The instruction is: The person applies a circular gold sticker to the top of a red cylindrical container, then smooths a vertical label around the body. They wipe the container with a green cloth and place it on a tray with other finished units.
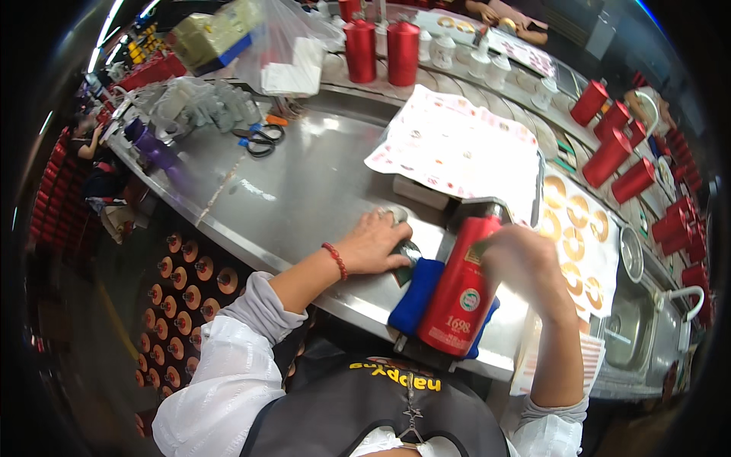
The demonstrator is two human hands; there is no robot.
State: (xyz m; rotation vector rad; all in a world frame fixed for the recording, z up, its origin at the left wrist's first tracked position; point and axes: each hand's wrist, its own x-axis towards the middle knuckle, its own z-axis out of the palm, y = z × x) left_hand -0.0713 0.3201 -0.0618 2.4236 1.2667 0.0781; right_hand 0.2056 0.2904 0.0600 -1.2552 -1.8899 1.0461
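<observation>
A red bottle point(454, 305) lies tilted on a blue cloth pad point(418, 295) in front of me, its neck pointing away. My right hand point(524, 263) is at the bottle's upper right side, smeared by motion, so its fingers do not show clearly. To the left of the bottle, my left hand point(375, 242) rests low over the metal table with fingers curled. Between its thumb and fingers sits a small dark object point(410, 251), partly hidden, whose kind I cannot make out. Something whitish covers a fingertip of that hand.
Beyond the bottle, a patterned sheet point(464, 145) covers a raised tray. Gold ring-shaped stickers point(572, 244) lie on white sheets at right, near a sink point(633, 335). Black-handled scissors point(261, 141) lie at far left. More red bottles point(402, 53) stand along the conveyor.
</observation>
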